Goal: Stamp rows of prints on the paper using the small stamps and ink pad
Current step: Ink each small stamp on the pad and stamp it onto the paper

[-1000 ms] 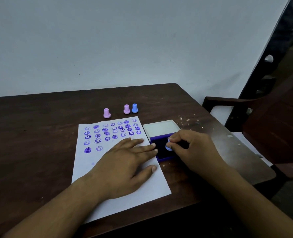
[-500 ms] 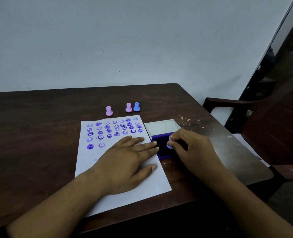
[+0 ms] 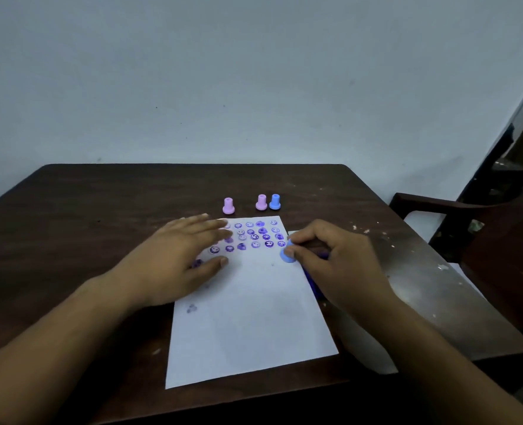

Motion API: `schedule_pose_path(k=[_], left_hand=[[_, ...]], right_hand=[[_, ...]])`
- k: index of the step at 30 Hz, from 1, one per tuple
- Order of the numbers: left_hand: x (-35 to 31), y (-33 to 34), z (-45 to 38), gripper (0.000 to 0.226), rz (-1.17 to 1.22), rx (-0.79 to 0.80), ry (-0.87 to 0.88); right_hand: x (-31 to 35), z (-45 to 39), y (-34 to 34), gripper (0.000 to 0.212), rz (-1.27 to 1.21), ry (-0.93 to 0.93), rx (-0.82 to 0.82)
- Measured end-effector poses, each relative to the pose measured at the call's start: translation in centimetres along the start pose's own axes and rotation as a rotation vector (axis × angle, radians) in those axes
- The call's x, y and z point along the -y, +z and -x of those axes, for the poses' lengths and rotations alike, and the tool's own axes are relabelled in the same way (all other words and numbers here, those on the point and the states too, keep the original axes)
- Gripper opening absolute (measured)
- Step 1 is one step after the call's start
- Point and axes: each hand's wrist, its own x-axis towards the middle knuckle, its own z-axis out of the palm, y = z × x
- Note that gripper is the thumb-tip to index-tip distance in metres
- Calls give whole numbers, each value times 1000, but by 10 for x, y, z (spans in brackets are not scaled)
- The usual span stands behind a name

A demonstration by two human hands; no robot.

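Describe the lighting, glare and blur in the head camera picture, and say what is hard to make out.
Head view: dim, bluish light; a pale glare patch on the table at right; the left hand is smeared by motion blur over the paper; the table's far edge bows from wide-angle distortion; the right hand hides most of the ink pad; the blue stamp it pinches looks soft.

No readable text, only smiley prints on paper (image 3: 254, 317).

R hand (image 3: 337, 259) pinches blue stamp (image 3: 287, 256) at paper (image 3: 254, 317) edge; L hand (image 3: 177, 259) flat, blurred.
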Motion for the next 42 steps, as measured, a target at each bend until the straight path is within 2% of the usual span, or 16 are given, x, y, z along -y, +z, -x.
schedule_pose_path(k=[6, 13, 20, 31, 35, 42], left_hand=[[33, 3, 20, 87, -45, 74, -156], [45, 14, 29, 90, -86, 139, -189], [50, 19, 31, 92, -82, 146, -194], [50, 21, 31, 84, -91, 156, -199], [49, 21, 31, 86, -84, 159, -202], [49, 21, 31, 92, -73, 159, -201]], right_hand=[[24, -25, 52, 9, -83, -9, 125], [16, -36, 91, 9, -34, 62, 200], [4, -34, 99, 10, -6, 18, 194], [3, -33, 102, 6, 52, -21, 221], [6, -34, 99, 4, 128, -83, 256], [8, -37, 97, 7, 121, -90, 302]])
